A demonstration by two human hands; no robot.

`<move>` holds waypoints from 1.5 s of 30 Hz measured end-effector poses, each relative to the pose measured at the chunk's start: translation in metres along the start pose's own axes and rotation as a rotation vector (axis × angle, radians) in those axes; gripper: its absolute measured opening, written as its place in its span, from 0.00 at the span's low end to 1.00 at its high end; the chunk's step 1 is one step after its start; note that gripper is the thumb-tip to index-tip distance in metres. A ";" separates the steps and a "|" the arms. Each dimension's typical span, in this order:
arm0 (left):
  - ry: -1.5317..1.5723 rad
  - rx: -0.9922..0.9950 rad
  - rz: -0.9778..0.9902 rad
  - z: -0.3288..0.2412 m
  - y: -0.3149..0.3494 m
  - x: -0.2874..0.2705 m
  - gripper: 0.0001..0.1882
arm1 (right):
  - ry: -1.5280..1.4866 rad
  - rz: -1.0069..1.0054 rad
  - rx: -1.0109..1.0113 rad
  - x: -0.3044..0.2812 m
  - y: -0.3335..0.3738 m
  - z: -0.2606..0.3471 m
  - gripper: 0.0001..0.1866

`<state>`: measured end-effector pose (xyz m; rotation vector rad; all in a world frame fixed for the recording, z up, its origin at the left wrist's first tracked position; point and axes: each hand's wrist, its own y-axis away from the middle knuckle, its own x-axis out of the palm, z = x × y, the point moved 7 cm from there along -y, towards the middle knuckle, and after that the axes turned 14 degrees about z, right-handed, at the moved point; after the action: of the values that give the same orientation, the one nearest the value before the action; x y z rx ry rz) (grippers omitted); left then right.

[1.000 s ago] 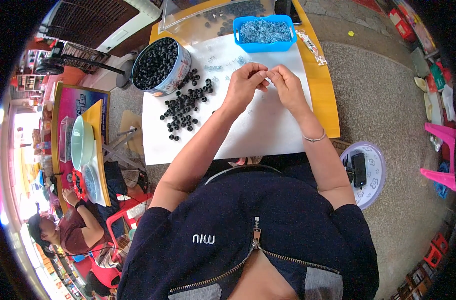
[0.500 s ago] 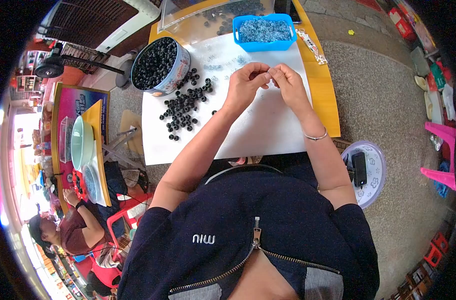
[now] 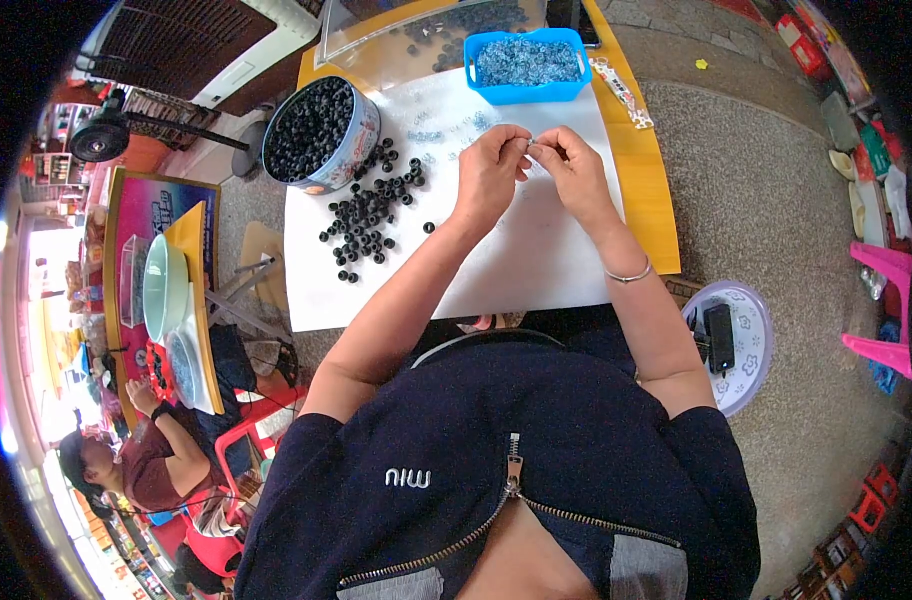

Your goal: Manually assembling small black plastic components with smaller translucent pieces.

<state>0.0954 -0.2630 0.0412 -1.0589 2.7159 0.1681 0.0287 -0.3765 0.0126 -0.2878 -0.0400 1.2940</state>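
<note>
Over the white sheet (image 3: 396, 290), my left hand (image 3: 488, 175) and my right hand (image 3: 576, 178) meet with fingertips pinched together. A tiny pale glint shows between them, too small to name. Small clear bluish pieces (image 3: 424, 135) lie scattered on the sheet, left of my left hand. Beyond my hands stands a blue plastic basket (image 3: 531, 95) heaped with similar pieces. A round tin (image 3: 354, 150) full of black bead-like pieces with holes stands at the left, and more black pieces (image 3: 361, 215) are spilled in front of it. One black piece (image 3: 429, 227) lies apart, close to my left forearm.
A clear plastic bin (image 3: 376, 45) with black pieces sits at the far edge of the yellow table (image 3: 651, 210). A dark phone (image 3: 719, 338) lies on a pale purple stool (image 3: 761, 350) at the right. Another person (image 3: 166, 460) sits at a side table at the left.
My right hand has shifted slightly left and its fingers have changed their pinch. A small pale glint now shows between the fingertips. The loose black piece by my left forearm is more visible.
</note>
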 end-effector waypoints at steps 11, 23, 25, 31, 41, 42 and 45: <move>0.034 0.034 0.023 -0.001 0.001 -0.001 0.09 | -0.051 -0.012 -0.016 0.001 0.001 0.008 0.10; 0.096 0.064 0.049 0.002 0.002 0.005 0.08 | 0.026 0.017 0.045 -0.002 0.001 0.003 0.14; 0.102 0.055 0.039 0.003 0.002 0.004 0.08 | -0.005 0.019 0.041 -0.001 0.001 0.000 0.13; 0.101 0.042 0.036 0.003 0.002 0.004 0.09 | -0.051 0.017 0.010 -0.001 0.001 -0.001 0.11; 0.449 -0.046 0.070 0.013 0.002 0.006 0.09 | -0.021 -0.005 -0.024 -0.001 0.002 0.010 0.12; 0.473 -0.041 0.064 0.012 0.002 0.005 0.09 | -0.021 -0.006 -0.023 -0.002 0.003 0.009 0.12; 0.241 0.004 0.086 0.001 0.003 0.001 0.08 | -0.051 0.008 0.067 -0.003 0.004 0.005 0.15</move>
<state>0.0924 -0.2609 0.0400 -1.0209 2.9770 0.0512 0.0233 -0.3778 0.0171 -0.1975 -0.0391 1.3080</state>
